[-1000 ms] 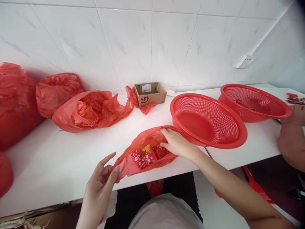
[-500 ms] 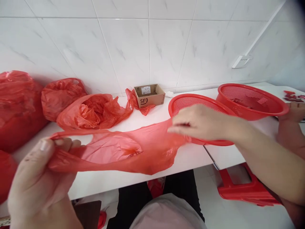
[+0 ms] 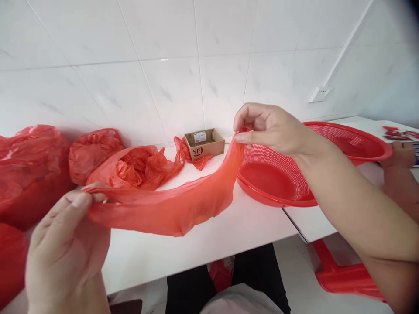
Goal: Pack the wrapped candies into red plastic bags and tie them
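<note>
A red plastic bag [image 3: 170, 209] stretches between my two hands above the white table [image 3: 196, 244]. At the lower left, my left hand [image 3: 68, 235] is closed on one end, thumb pressed over the film. My right hand [image 3: 268, 128] pinches the other end between thumb and fingertips, held higher up. The bag sags in the middle, and what lies inside it, if anything, cannot be made out. Below and behind my right hand stands a red plastic colander [image 3: 275, 179] with a bare inside where it shows. My right forearm hides part of its rim.
Full red bags [image 3: 29, 170] and an open bag stuffed with red plastic [image 3: 134, 168] line the left. A small cardboard box [image 3: 206, 146] stands by the wall. At the right are a second colander [image 3: 360, 150], another person's hand [image 3: 402, 152] and a red stool [image 3: 353, 277].
My right hand has moved up and now pinches the bag's end. The bag is drawn narrower, and its open handle loop has closed up. The view has tilted upward.
</note>
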Available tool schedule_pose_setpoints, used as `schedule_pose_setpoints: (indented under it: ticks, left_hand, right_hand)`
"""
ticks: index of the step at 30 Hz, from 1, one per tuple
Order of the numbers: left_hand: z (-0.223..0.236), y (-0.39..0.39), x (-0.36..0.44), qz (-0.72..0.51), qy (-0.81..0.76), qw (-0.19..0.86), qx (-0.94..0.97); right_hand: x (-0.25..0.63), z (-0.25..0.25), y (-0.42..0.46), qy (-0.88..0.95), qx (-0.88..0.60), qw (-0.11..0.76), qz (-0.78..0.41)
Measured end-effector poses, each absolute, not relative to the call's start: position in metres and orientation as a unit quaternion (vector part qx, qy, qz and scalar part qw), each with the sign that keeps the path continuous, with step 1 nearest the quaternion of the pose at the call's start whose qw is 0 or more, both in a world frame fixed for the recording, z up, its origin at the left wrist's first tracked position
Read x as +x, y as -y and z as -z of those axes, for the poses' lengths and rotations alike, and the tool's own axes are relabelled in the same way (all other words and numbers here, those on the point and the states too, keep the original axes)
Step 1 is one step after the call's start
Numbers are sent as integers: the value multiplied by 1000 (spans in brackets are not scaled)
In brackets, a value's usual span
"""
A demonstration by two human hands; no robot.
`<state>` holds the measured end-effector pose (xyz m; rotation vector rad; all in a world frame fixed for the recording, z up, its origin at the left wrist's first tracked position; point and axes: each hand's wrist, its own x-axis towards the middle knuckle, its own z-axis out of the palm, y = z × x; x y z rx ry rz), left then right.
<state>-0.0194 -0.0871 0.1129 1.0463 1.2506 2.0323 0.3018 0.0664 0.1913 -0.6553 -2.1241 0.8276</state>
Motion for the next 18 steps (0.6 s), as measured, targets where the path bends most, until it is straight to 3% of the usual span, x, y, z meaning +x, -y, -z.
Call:
schedule_pose_setpoints:
  ticks: [4,7,9,13,18]
  left_hand:
    - [-130,83,-9,-762,-366,301,442]
    - [-145,70,3,-672,-355,373,532]
    - [-153,57,15,-571,-384,424,589]
    - [-160,31,43,-404,-483,417,656]
    - [-150,21,51,-377,-527,439,623]
  right_hand:
    - [292,-197,-70,777,-252,439,-375]
    - [277,-201,-69,761,-235,456,-397]
    - [262,-202,-64,777,-201,438,-405]
    - [225,-195,-47,826,-96,346,-435]
    - [206,-173,-38,814,-63,359,-453]
